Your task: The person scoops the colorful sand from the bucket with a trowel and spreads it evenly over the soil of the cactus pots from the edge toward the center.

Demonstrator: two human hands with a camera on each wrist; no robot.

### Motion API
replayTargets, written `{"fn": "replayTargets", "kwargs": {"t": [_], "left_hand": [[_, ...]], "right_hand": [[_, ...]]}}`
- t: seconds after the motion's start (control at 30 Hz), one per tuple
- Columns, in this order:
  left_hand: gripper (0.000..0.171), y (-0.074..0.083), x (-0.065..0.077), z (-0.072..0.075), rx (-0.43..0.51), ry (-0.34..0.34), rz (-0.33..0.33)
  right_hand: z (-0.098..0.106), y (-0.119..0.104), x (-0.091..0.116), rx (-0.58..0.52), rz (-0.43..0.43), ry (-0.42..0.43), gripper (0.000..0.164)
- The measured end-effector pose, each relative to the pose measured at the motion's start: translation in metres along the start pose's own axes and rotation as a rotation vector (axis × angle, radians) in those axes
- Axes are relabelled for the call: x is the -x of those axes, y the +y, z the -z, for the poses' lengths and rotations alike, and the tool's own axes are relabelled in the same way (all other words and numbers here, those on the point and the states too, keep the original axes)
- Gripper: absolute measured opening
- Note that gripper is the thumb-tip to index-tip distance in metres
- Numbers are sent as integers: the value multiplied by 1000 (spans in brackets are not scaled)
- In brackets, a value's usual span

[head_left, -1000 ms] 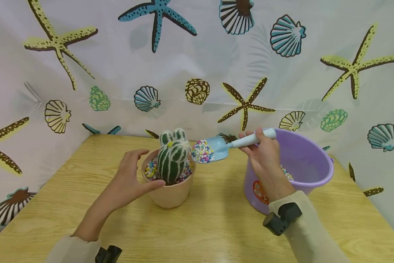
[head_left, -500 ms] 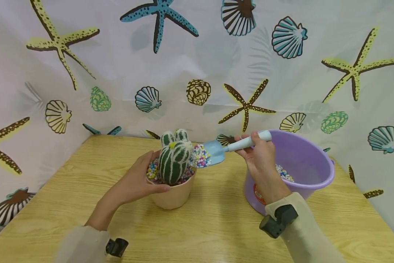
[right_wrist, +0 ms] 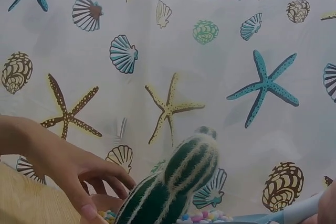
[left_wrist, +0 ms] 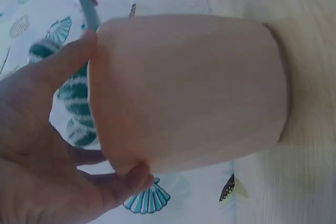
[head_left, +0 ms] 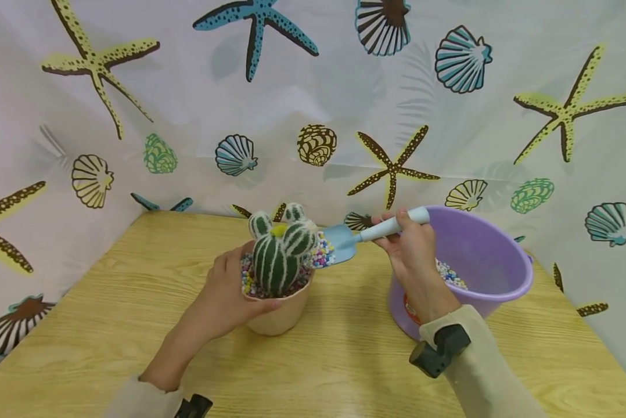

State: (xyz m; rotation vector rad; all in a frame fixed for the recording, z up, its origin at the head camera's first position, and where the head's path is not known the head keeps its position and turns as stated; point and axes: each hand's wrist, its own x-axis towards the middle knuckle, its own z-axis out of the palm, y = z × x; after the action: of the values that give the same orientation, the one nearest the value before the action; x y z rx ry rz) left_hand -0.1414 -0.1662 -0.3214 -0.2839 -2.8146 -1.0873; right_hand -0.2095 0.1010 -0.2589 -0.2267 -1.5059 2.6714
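My left hand point(head_left: 228, 293) grips the rim of a beige flowerpot point(head_left: 277, 320), thumb at the front and fingers at the left side. In the left wrist view the thumb and fingers press the pot's rim point(left_wrist: 100, 114). A striped green toy cactus point(head_left: 276, 264) with white fuzz stands in the pot among colourful beads point(head_left: 247, 278). With my right hand point(head_left: 416, 255) I hold a light-blue hand trowel point(head_left: 344, 239) by its handle. Multicoloured beads point(head_left: 323, 251) lie on its blade, whose tip is at the pot's right rim, partly hidden behind the cactus.
A purple bucket point(head_left: 475, 238) with beads point(head_left: 450, 276) in it stands on the right, behind my right hand. Wood-grain tabletop point(head_left: 339, 348) lies underneath. A white sheet point(head_left: 187, 116) printed with starfish and shells rises at the back and sides.
My left hand has moved right and taken hold of the pot, and the pot and cactus have turned slightly. The trowel has moved left with its beads, up to the pot's rim.
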Motion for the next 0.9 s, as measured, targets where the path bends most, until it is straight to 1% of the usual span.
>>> {"fn": "replayTargets", "kwargs": {"t": [0.07, 0.17, 0.23, 0.3, 0.37, 0.43, 0.57, 0.63, 0.67, 0.73, 0.8, 0.9], "left_hand": [[102, -2, -1, 6, 15, -29, -8], [103, -10, -5, 11, 39, -67, -51], [103, -16, -8, 12, 42, -87, -75], [105, -19, -9, 10, 30, -87, -81], [105, -19, -8, 7, -9, -61, -66], [104, -16, -6, 2, -60, -11, -46], [104, 0, -1, -9, -187, 96, 3], [105, 5, 1, -13, -210, 117, 18], [106, 6, 1, -13, -208, 115, 26], [106, 2, 1, -11, -158, 92, 21], [106, -7, -1, -5, -75, 39, 8], [106, -22, -6, 1, 65, -36, -40]], "right_hand": [[-1, 0, 0, 4, 0, 2, 14], [-1, 0, 0, 10, 4, 6, 12], [-2, 1, 0, 28, 5, 10, 13], [-2, 2, 0, 51, 5, 9, 15], [-3, 4, 1, 75, 7, 6, 17], [-4, 6, 0, 92, 8, 5, 19], [-5, 9, 0, 115, 12, 13, 16], [-5, 10, 0, 123, 9, 19, 14], [-5, 11, 0, 127, 9, 20, 13], [-5, 12, 0, 133, 6, 15, 14], [-5, 12, 0, 143, 9, 7, 15], [-6, 13, 1, 160, 22, -6, 17]]}}
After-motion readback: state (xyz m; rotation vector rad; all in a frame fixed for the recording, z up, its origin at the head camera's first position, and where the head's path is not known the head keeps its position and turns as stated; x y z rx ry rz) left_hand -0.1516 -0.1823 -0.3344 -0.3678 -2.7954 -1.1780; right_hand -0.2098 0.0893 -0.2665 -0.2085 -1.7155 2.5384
